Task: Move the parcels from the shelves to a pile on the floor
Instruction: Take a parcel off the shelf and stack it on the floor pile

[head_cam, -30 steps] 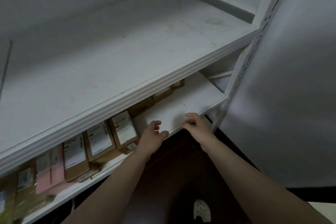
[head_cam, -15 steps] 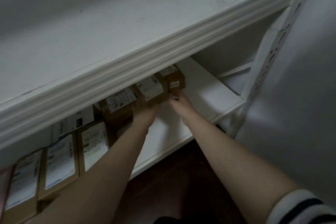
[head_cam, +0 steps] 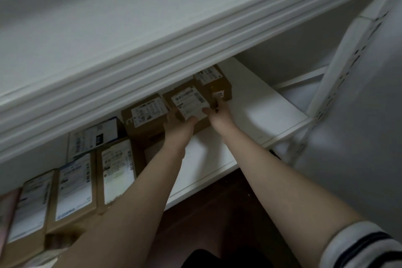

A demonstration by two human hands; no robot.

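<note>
The biggest thing in my way is the upper shelf (head_cam: 152,28). Its thick front lip overhangs the parcels, so if I lift before drawing back, the box or my knuckles could strike its underside. Below it the lower shelf (head_cam: 256,119) carries the stock towards its back. The dark floor (head_cam: 217,213), where the pile belongs, lies in front of and below its edge, so anything that slips has a fair drop. The brown boxes stand packed in a row. The one I am after, the middle parcel (head_cam: 191,104), sits just beside the left neighbour (head_cam: 145,115) and the right neighbour (head_cam: 214,81), and pulling it askew could drag or tip either one. My left hand (head_cam: 179,125) grips its near left corner, thumb curled over the white label, the other fingers hidden behind the box. My right hand (head_cam: 219,113) holds the right side, thumb on top, fingers tucked in against the right neighbour. I judge the label smooth enough for the thumbs to slide.
</note>
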